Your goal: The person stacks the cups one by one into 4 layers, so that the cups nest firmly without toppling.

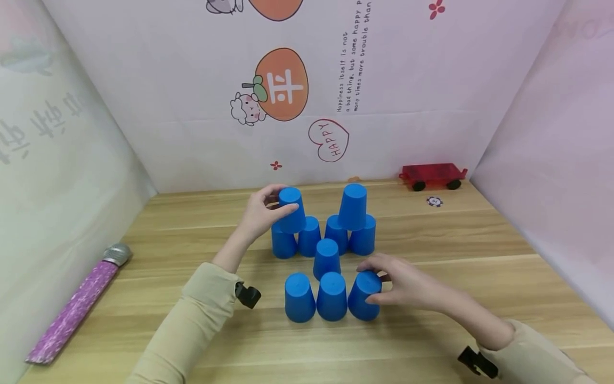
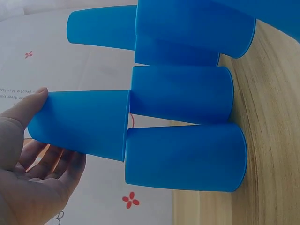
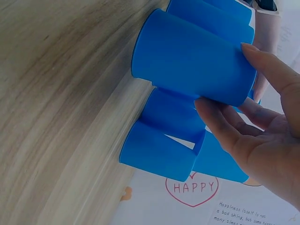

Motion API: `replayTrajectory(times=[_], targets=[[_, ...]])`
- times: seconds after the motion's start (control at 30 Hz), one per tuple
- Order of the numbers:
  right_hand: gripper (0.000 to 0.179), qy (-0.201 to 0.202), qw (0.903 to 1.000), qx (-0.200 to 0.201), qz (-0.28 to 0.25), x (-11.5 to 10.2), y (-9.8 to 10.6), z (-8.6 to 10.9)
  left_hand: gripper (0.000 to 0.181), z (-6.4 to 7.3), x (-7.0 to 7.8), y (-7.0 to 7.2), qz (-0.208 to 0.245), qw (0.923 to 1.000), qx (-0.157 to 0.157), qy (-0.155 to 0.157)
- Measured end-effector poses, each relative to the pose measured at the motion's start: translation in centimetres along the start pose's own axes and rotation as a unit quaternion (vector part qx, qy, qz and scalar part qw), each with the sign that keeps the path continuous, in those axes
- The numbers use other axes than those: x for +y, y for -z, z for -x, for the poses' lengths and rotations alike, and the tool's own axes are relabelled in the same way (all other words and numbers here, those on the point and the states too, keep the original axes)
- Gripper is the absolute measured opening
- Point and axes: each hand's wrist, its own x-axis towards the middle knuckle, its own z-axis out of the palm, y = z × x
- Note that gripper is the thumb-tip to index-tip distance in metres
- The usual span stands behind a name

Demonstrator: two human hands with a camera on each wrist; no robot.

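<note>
My left hand (image 1: 260,214) grips an upside-down blue plastic cup (image 1: 292,216) between thumb and fingers. In the left wrist view this cup (image 2: 82,122) spans the bases of two lower cups, its rim right at them. My right hand (image 1: 408,284) holds the rightmost cup (image 1: 362,300) of a front row of three, thumb on the near side and fingers behind. The right wrist view shows that cup (image 3: 192,56) with its rim close to the table. Beside it stand the middle cup (image 1: 332,298) and left cup (image 1: 299,300) of the row.
Behind the row stands a single cup (image 1: 326,260). At the back right, another cup (image 1: 354,208) tops two more. A pink glittery microphone (image 1: 79,304) lies at the left. A red toy wagon (image 1: 433,175) and a small round chip (image 1: 434,201) are near the back wall.
</note>
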Motion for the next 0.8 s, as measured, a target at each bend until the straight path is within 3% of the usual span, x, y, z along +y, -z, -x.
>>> replayTrajectory(times=[0.8], targets=[[0.045,0.000,0.9999,-0.006,0.012,-0.20,0.03,-0.02,0.052,-0.19,0.00,-0.24,-0.005,1.0000,-0.004,0.003]])
